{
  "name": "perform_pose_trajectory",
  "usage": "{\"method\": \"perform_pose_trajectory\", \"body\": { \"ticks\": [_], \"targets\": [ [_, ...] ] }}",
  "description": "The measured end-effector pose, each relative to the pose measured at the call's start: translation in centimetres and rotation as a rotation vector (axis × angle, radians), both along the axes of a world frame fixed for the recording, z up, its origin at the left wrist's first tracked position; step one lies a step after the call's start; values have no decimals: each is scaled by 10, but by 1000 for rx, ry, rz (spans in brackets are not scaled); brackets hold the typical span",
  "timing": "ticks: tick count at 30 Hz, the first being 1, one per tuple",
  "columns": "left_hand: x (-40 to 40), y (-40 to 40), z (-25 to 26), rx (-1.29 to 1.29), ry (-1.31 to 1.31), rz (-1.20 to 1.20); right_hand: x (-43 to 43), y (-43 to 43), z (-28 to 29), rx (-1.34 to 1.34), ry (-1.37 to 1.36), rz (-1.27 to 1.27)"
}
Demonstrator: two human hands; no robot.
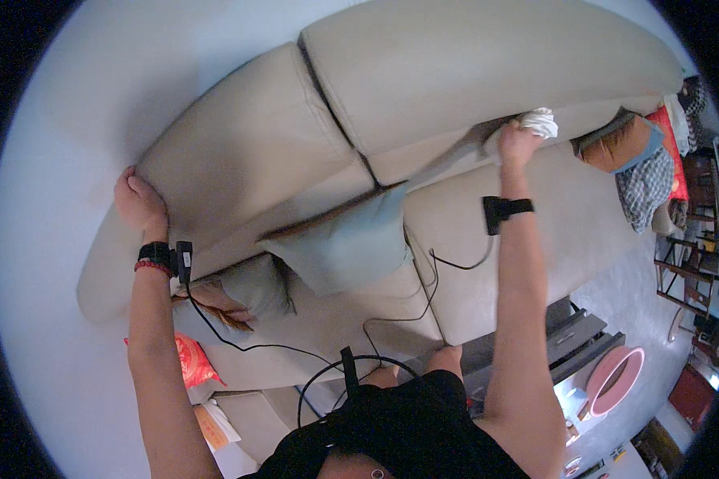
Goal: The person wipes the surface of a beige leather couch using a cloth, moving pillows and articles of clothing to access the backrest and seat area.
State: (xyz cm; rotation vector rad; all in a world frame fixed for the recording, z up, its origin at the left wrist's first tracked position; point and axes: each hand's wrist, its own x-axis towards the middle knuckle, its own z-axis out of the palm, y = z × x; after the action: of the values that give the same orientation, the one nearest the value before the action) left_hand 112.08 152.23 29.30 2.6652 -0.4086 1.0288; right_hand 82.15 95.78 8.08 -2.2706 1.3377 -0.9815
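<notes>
My right hand (517,143) is closed around a crumpled white cloth (540,123). It is at the lower part of the beige sofa's right back cushion (485,60), just above the seat (473,227). My left hand (140,200) rests against the outer top edge of the left back cushion (233,149); its fingers are partly hidden, so its grip is unclear. Between my arms, a pale blue-green cushion (347,239) leans on the sofa. A grey cushion (260,284) lies near my left forearm. Black straps with cabled devices are on both wrists.
Black cables (395,320) loop across the seat. A red cushion (196,361) lies left; an orange-brown cushion (614,143) and checked fabric (647,182) lie at the far right end. A pink basin (616,381) stands beside a dark low table (575,335).
</notes>
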Motion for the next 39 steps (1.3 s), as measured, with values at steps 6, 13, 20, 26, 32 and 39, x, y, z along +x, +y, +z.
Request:
{"method": "perform_pose_trajectory", "body": {
  "ticks": [6, 13, 20, 26, 32, 39],
  "targets": [
    [-10, -8, 9, 11, 15, 26, 54, 244, 18, 297, -110, 141],
    [-3, -4, 5, 28, -16, 43, 43, 372, 53, 603, 234, 859],
    [4, 1, 1, 100, -58, -15, 19, 316, 29, 268, 513, 988],
    [21, 12, -11, 64, -94, 13, 13, 315, 30, 303, 621, 1058],
    [11, 18, -6, 53, -109, 78, -57, 265, 104, 286, 549, 1095],
    [2, -4, -3, -22, -75, 47, -91, 144, 148, 116, 621, 1030]
  ]
}}
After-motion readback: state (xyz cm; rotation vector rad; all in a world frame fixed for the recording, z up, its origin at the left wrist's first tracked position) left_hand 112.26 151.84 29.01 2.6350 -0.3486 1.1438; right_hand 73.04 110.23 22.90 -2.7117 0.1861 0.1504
